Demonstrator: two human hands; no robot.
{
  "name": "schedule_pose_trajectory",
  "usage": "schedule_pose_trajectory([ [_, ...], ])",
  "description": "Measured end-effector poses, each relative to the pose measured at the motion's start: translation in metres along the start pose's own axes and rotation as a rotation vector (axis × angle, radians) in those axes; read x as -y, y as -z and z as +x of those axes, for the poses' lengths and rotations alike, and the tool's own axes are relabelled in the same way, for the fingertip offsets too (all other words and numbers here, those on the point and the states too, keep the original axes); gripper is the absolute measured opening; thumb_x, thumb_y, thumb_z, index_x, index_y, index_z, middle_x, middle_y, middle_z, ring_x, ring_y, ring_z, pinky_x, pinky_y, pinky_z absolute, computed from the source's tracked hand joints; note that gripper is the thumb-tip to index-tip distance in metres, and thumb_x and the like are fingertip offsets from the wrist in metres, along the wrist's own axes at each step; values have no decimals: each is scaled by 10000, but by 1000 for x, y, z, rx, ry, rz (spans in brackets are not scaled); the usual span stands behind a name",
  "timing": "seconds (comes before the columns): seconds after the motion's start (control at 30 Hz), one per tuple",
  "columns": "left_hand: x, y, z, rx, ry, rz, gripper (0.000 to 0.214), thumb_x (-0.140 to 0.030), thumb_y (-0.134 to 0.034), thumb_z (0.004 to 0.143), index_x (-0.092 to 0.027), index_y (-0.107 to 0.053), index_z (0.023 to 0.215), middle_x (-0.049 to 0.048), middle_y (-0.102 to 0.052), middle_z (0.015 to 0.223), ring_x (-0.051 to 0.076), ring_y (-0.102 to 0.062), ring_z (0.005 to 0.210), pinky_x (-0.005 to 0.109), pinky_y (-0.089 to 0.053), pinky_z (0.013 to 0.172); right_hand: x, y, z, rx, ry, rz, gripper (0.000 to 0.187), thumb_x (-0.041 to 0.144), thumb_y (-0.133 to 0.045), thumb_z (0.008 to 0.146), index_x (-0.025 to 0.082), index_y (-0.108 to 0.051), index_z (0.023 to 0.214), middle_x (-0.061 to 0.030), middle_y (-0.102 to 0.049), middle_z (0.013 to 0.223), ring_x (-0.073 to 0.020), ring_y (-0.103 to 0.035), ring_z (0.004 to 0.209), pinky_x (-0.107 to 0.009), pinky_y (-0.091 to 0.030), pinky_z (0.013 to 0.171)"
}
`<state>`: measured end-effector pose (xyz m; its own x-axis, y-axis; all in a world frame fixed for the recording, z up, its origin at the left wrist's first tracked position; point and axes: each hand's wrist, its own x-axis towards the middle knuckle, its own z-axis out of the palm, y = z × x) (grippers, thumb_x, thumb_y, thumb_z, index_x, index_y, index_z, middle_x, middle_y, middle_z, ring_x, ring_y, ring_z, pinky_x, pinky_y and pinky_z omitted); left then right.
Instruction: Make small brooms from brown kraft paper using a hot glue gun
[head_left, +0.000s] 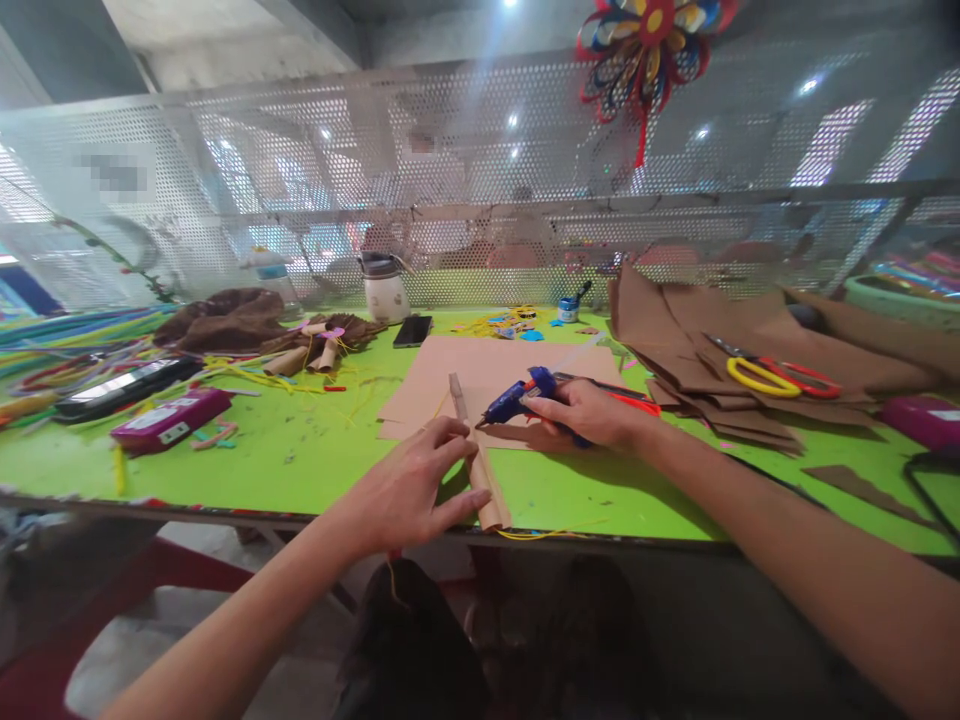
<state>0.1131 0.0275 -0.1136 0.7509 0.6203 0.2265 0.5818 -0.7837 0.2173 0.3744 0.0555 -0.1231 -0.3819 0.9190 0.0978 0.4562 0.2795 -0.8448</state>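
A narrow roll of brown paper (491,500) lies slanting across the table's front edge. My left hand (420,475) grips it, fingers over its far side and thumb near its lower end. My right hand (592,412) is closed around a blue glue gun (506,404). The gun's nozzle points left, at the paper roll beside my left fingers; whether it touches cannot be made out. Under the gun and the roll's upper part is a flat sheet of brown paper (435,362). A thin yellow string (536,535) trails from the roll's lower end.
Brown paper sheets (675,340) with yellow- and red-handled scissors (761,378) are piled at right. At left are a purple power strip (172,420), a black case (124,388) and small paper rolls (289,360). A phone (412,331) and white jar (384,290) stand behind.
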Motion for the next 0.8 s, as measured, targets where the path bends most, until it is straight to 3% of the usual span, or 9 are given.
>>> schedule_pose_trajectory([
  [0.17,0,0,0,-14,-11,-3,407,-473,-497,877,-191,-574,1160,135,-495,1228,272,-522,1122,421,-432,984,-1,3,-5,53,-46,13,493,617,-483,837,162,-537,653,29,-465,536,-87,-374,461,-245,-282,460],
  [0.53,0,-1,0,4,3,-2,407,-472,-488,882,-177,-574,1148,144,-481,1257,276,-510,1143,428,-421,1001,1,-3,2,-53,-3,-22,495,603,-499,829,168,-515,595,12,-495,550,-94,-404,489,-245,-311,485],
  [0.8,-1,-1,0,7,6,-1,410,-471,-489,880,-171,-573,1146,150,-475,1265,280,-506,1158,428,-421,1007,0,6,-9,64,-39,39,479,589,-482,853,149,-559,679,14,-502,553,-89,-409,484,-245,-308,487],
])
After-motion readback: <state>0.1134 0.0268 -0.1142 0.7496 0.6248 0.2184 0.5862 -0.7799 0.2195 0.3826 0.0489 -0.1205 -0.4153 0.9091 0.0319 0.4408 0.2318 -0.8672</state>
